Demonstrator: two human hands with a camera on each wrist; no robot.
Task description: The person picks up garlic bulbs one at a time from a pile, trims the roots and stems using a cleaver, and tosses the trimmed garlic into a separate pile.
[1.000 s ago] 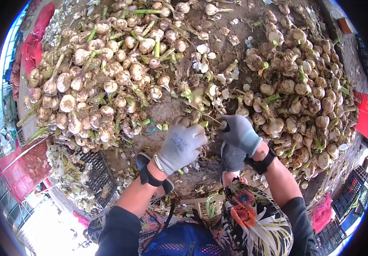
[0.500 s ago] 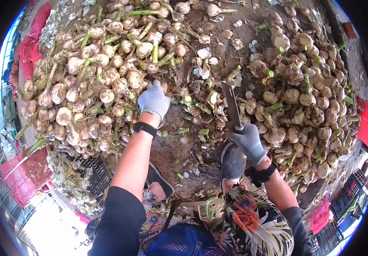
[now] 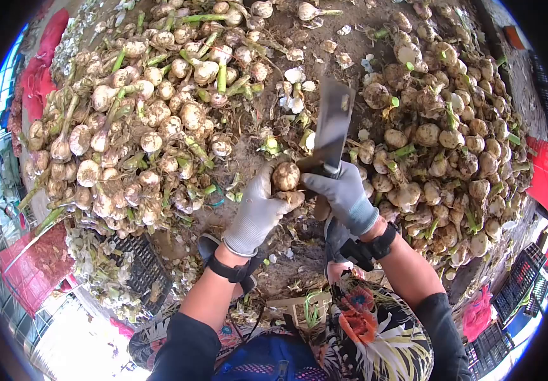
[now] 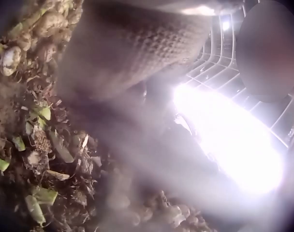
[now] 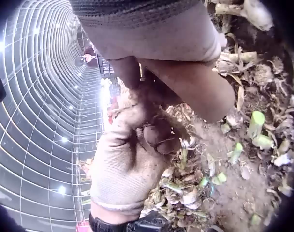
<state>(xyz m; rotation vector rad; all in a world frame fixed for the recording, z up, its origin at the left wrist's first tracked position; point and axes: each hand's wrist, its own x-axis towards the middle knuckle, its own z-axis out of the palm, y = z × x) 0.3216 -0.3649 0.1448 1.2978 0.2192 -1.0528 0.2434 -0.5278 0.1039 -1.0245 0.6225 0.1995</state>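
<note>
My gloved left hand [image 3: 256, 213] holds a dirt-streaked garlic bulb [image 3: 286, 176] between thumb and fingers, in front of my knees. Close beside it, my gloved right hand [image 3: 345, 195] grips a cleaver [image 3: 333, 124], its broad blade tilted up and away from me. A tan, rounded handle [image 5: 198, 89] sticks out below the right hand in the right wrist view. That view also shows the bulb [image 5: 158, 137] in the left palm. Glove fabric and glare fill much of the left wrist view, where the bulb is hidden.
Garlic with long stems lies in a heap [image 3: 153, 111] on the left. Another heap of garlic [image 3: 439, 136], mostly short-stemmed, spreads along the right. Cut stems and peelings litter the soil between. A black crate [image 3: 139, 263] is at lower left, near a red mesh bag [image 3: 36, 260].
The left hand reached to the left heap, then came back to the middle with a garlic bulb. The right hand brought the cleaver in beside it, blade raised.
</note>
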